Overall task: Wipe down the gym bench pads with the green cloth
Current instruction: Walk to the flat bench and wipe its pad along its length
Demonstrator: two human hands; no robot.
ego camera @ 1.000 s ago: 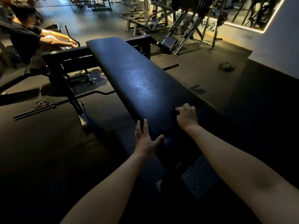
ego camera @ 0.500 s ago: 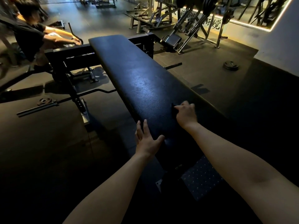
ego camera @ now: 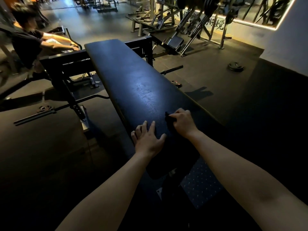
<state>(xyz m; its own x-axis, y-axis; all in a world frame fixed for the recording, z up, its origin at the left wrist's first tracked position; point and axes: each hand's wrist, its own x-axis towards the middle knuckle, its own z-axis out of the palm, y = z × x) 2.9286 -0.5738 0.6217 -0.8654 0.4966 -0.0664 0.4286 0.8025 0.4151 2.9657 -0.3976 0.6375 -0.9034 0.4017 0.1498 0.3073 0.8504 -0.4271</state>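
- The crumpled dark cloth (ego camera: 169, 120) is still gripped by the right hand (ego camera: 182, 124) near the near end of the long black padded bench (ego camera: 133, 84).
- The left hand (ego camera: 148, 140), spread flat, has been shifted onto the left edge; wiping is judged barely advanced.

Counter pad (ego camera: 133, 80): black, fine leather grain, bluish sheen at mid-length; cloth (ego camera: 169, 120) in my right grip (ego camera: 183, 122): near-black in this dim light, its green not discernible; tread plate (ego camera: 201, 182) below: dark blue with regular pale studs; floor (ego camera: 208, 77): matt charcoal; wall (ego camera: 293, 47): white with black characters.
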